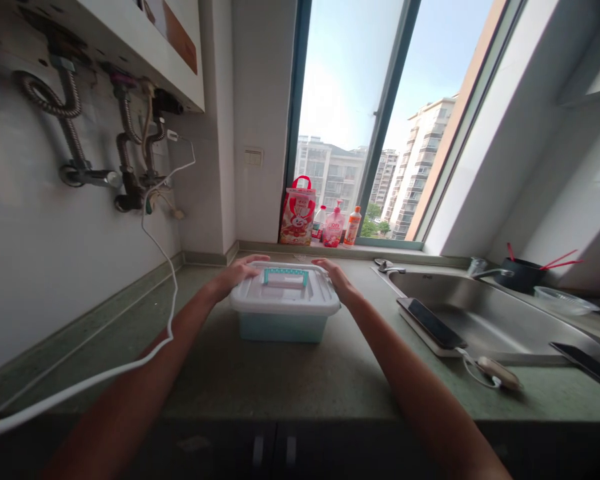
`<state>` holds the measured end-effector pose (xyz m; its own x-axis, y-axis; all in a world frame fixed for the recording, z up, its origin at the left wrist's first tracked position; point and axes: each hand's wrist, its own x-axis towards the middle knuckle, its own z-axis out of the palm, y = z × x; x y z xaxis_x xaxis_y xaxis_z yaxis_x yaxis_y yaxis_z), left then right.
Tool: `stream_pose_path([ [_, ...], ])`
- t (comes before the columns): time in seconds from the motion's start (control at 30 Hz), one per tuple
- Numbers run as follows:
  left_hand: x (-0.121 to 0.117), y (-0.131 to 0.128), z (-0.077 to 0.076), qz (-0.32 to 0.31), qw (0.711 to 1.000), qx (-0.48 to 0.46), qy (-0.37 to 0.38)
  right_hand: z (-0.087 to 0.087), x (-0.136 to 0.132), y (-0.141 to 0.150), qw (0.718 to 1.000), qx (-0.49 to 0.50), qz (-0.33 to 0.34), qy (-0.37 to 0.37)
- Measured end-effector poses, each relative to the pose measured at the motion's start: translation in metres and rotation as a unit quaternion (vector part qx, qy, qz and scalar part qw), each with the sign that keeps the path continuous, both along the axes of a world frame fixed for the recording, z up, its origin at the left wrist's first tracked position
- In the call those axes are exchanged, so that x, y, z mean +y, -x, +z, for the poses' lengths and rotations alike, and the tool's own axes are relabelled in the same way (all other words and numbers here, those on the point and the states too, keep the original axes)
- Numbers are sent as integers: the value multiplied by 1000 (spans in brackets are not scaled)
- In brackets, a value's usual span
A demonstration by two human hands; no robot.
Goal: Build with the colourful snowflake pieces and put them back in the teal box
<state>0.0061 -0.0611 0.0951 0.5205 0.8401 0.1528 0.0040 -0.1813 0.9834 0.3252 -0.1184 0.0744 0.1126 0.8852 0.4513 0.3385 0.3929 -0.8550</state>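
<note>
A plastic storage box with a pale green body stands on the countertop in front of me. Its white lid lies on top and has a turquoise handle folded near its middle. My left hand grips the lid's left rim, with fingers reaching over the far left corner. On the opposite side, my right hand holds the right rim near the far corner. Some fingertips of both hands are hidden behind the lid's edges.
A white cable hangs down across the left side. The steel sink lies to the right, with a phone at its near edge. A pink bag and several bottles stand on the windowsill. Pipes run along the left wall.
</note>
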Motion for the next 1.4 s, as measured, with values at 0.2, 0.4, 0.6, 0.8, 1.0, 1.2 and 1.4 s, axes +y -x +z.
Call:
stream_pose_path([
  [0.2, 6, 4, -5, 28, 999, -35, -6, 11, -15, -15, 994, -3, 110, -14],
  [0.4, 3, 4, -1, 36, 999, -14, -25, 40, -28, 13, 982, 120, 64, -135],
  [0.6, 1, -10, -5, 30, 999, 10, -37, 54, -47, 45, 989, -35, 124, -72],
  [0.8, 12, -10, -25, 22, 991, -115, -65, 53, -57, 47, 982, -107, 135, -76],
  [1.0, 16, -15, -51, 48, 980, -161, -105, 55, -59, 35, 971, -148, 188, -11],
  [1.2, 33, -12, -83, 96, 988, -108, -48, 51, -67, 12, 968, -208, 141, 23],
  [1.4, 47, -9, -91, 165, 982, -89, -20, 40, -53, 4, 973, -211, 90, -32],
])
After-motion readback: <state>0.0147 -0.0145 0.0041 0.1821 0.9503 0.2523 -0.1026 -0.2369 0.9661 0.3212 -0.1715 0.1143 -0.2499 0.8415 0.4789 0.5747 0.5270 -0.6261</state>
